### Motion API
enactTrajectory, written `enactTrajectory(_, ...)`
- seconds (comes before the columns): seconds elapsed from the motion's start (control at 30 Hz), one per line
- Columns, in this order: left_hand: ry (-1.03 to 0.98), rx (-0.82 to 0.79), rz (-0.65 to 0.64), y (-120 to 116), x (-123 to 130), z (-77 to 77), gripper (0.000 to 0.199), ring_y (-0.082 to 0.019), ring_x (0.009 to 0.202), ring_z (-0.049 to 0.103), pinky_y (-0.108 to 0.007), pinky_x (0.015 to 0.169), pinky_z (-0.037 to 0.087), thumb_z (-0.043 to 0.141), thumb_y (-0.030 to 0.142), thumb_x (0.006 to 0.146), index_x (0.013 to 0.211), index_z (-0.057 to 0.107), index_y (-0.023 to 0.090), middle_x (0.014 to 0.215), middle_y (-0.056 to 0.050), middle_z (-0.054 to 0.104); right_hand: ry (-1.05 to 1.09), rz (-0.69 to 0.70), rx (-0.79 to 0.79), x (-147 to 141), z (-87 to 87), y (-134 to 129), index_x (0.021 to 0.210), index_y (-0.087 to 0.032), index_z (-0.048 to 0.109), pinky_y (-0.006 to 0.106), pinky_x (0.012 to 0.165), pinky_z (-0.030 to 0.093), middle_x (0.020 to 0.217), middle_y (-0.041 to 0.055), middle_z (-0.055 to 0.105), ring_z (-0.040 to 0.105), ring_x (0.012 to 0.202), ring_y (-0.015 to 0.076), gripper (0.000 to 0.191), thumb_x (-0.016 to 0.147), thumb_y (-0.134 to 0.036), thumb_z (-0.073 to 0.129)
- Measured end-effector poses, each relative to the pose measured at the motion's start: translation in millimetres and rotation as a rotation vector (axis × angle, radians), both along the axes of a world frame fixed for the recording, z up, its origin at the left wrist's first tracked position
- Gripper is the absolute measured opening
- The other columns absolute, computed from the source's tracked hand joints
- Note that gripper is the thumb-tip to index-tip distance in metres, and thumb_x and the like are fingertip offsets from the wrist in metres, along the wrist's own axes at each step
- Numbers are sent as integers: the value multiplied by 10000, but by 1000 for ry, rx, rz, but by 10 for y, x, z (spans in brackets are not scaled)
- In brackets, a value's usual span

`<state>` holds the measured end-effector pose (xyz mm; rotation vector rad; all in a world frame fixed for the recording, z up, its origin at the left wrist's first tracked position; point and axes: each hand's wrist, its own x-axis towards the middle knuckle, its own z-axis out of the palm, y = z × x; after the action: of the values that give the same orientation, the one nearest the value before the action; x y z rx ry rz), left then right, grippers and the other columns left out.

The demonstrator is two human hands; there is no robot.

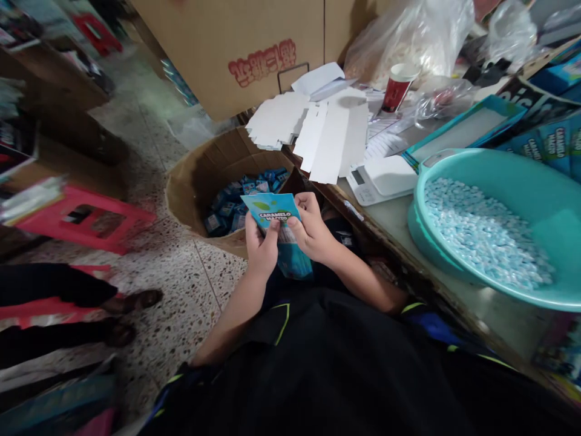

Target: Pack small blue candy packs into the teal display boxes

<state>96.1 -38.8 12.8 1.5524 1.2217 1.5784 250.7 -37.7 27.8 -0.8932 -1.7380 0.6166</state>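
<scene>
Beside the table (394, 221), the left hand (262, 247) and right hand (314, 233) pinch opposite sides of the blue packet (275, 207), thumbs in front, presumably to keep it steady.

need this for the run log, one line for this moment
left hand: holds blue packet; right hand: holds same packet; carton: blue packs inside; teal basin: blue-white pieces, on table
</scene>
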Motion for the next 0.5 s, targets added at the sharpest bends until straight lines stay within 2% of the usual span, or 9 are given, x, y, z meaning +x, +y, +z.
enactTrajectory(0.07, -30, -55, 2, -19, 57, 4, 473, -212, 1009, 681, -339, 958, 550, 698, 628, 876, 1121, 668, 224, 1063, -57, 712, 107, -98, -12, -26, -48, -65, 1200, -198, 596, 422, 994, 510, 1087, 105, 517, 539, 1053, 241, 384, 1064, -467, 359)
enactTrajectory(0.13, -93, -111, -12, -40, 95, 32, 503, -211, 912, 684, -330, 886, 569, 741, 684, 798, 922, 698, 198, 922, -45, 715, 228, -163, -10, -55, -90, -149, 1216, -207, 568, 412, 941, 529, 1070, 96, 557, 568, 1005, 230, 341, 1030, -462, 439)
enactTrajectory(0.2, -219, -231, -28, -43, 121, 79, 580, -209, 788, 677, -330, 777, 582, 730, 760, 740, 741, 660, 184, 765, -36, 684, 295, -202, 0, -77, -102, -214, 1055, -208, 595, 406, 910, 534, 1046, 96, 572, 579, 988, 229, 283, 994, -465, 494)
enactTrajectory(0.27, -325, -387, -35, -30, 135, 127, 599, -213, 712, 673, -337, 694, 583, 707, 771, 741, 696, 641, 178, 696, -38, 672, 311, -234, -24, -96, -90, -234, 835, -206, 573, 396, 900, 531, 1021, 95, 560, 576, 982, 226, 302, 974, -468, 519)
enactTrajectory(0.3, -350, -443, -30, -20, 130, 146, 567, -220, 713, 684, -342, 682, 586, 710, 740, 757, 751, 667, 175, 721, -45, 694, 319, -251, -57, -108, -85, -227, 760, -205, 548, 388, 892, 530, 1001, 90, 552, 573, 970, 222, 336, 967, -470, 533)
enactTrajectory(0.37, -325, -476, -11, 5, 82, 162, 490, -237, 802, 721, -355, 724, 602, 732, 625, 790, 1014, 712, 191, 881, -60, 755, 365, -264, -172, -145, -97, -185, 731, -209, 525, 367, 852, 534, 945, 70, 541, 572, 914, 209, 349, 938, -483, 585)
enactTrajectory(0.43, -206, -430, -2, 48, -28, 150, 520, -247, 974, 734, -380, 840, 607, 711, 504, 833, 1282, 646, 249, 1103, -72, 764, 430, -230, -282, -198, -149, -119, 915, -217, 569, 353, 791, 546, 888, 42, 544, 584, 838, 198, 277, 902, -486, 634)
enactTrajectory(0.5, 10, -369, -60, 110, -183, 126, 463, -259, 1161, 691, -427, 1001, 564, 642, 435, 885, 1318, 649, 269, 1254, -85, 729, 445, -194, -341, -239, -208, -39, 1218, -214, 523, 367, 793, 561, 924, 43, 576, 613, 840, 204, 430, 894, -473, 635)
